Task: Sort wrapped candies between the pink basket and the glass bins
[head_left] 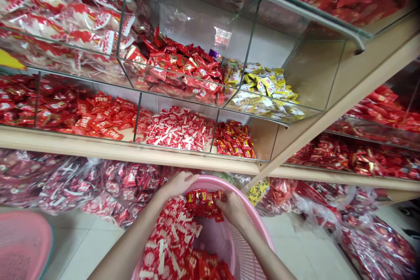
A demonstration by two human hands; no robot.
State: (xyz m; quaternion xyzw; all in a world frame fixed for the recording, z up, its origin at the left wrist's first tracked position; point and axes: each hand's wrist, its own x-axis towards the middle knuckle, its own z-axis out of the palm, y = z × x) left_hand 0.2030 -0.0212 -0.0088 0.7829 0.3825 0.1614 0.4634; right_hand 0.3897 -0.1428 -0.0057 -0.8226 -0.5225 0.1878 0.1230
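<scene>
A pink plastic mesh basket stands on the floor, with red-and-white wrapped candies heaped on its left side and plain red packets at the front. My left hand is at the basket's back left rim, its fingers closed over the edge. Inside the basket at the back, my right hand has its fingers curled on small red candies with yellow lettering. Part of that grip is hidden behind the fingers.
Glass-fronted shelf bins hold red-and-white candies, red-and-yellow candies, red packets and yellow packets. A wooden shelf edge runs just above the basket. Clear bags of candy lie beneath. Another pink basin is at left.
</scene>
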